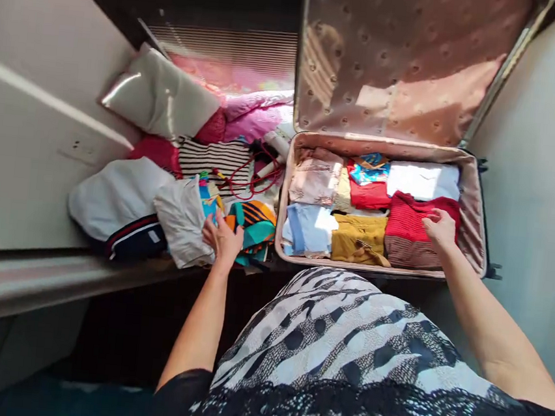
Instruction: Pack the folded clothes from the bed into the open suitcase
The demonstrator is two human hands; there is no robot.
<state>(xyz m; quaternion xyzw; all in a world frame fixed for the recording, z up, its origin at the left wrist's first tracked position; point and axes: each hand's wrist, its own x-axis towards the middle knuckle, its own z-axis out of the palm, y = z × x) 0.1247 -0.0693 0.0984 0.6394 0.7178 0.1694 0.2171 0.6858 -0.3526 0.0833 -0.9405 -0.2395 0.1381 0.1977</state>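
Note:
My left hand (224,241) is over the clothes pile, fingers apart, beside a crumpled white garment (182,222) and a teal and orange patterned cloth (256,225). Nothing shows in its grasp. On the right, my right hand (440,229) hovers at or touches a folded red striped garment (407,217), its fingers loosely spread. That garment lies in the open suitcase (374,268), among a folded mustard garment (358,232), a light blue one (307,230), a pinkish one (315,179), a white one (423,179) and a red one (369,195).
The suitcase lid (394,62) stands upright at the back. Left of the case lie a white bag with a navy base (121,199), a silvery pillow (163,95), a black-striped cloth (216,163) and a red cord (244,188). Walls (537,161) flank both sides.

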